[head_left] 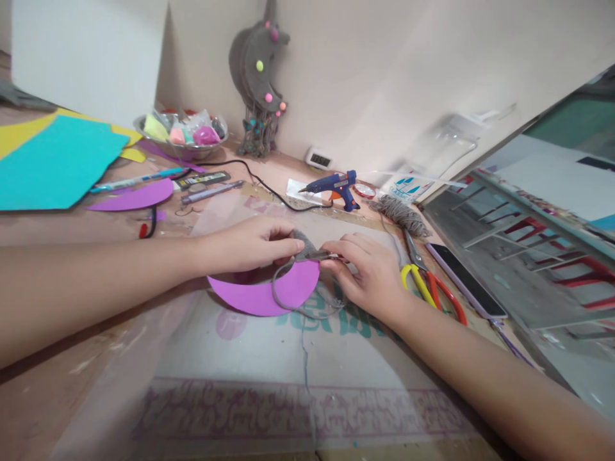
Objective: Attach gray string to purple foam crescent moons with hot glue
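A purple crescent cutout (264, 294) is held above the plastic sheet, its upper right end wrapped in grey yarn (305, 246). My left hand (254, 243) pinches the crescent by this wrapped end, thumb on top. Close beside it, the fingers of my right hand (360, 262) are closed on grey yarn at the wrapped end; the exact grip is partly hidden. A loose loop of the yarn hangs over the purple face and down below my right hand.
Behind my hands lies a blue glue gun (331, 187) with a black cord. On the right are a yarn skein (401, 214), scissors (427, 282) and a phone (466, 280). A bowl (192, 151), turquoise sheet (62, 166) and pens sit left. A moon ornament (257, 70) hangs on the wall.
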Demonstrator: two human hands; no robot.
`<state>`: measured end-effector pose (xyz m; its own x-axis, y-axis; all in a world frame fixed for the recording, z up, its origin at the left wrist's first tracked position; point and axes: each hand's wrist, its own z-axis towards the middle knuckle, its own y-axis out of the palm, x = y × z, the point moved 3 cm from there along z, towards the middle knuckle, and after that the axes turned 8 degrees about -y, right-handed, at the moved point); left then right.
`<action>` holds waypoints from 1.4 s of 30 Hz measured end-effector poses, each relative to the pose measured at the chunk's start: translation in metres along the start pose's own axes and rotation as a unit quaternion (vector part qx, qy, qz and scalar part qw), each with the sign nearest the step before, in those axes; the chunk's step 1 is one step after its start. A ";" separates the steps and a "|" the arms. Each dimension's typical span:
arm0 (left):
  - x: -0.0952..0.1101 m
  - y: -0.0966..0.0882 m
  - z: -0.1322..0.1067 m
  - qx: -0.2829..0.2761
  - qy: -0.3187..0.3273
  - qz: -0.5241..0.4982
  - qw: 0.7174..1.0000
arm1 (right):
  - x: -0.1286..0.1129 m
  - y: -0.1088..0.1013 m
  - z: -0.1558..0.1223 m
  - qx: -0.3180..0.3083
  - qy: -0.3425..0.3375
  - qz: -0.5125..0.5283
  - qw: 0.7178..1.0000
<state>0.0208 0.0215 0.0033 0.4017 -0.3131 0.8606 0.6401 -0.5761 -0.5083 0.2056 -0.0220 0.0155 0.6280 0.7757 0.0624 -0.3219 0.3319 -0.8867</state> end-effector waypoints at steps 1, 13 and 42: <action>0.000 0.000 0.000 0.000 0.003 0.001 1.000 | 0.000 0.000 0.000 0.000 -0.001 -0.001 1.000; -0.001 0.000 0.000 -0.024 0.005 0.007 1.000 | -0.002 0.001 -0.001 -0.020 -0.018 -0.034 0.999; -0.001 -0.001 0.002 0.027 0.028 0.065 0.997 | 0.005 0.013 -0.001 -0.029 0.285 0.344 0.894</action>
<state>0.0209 0.0238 0.0027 0.4463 -0.4253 0.7874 0.6197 -0.4879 -0.6148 0.2051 -0.0142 0.0043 0.5601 0.3806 -0.7358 -0.7441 -0.1593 -0.6488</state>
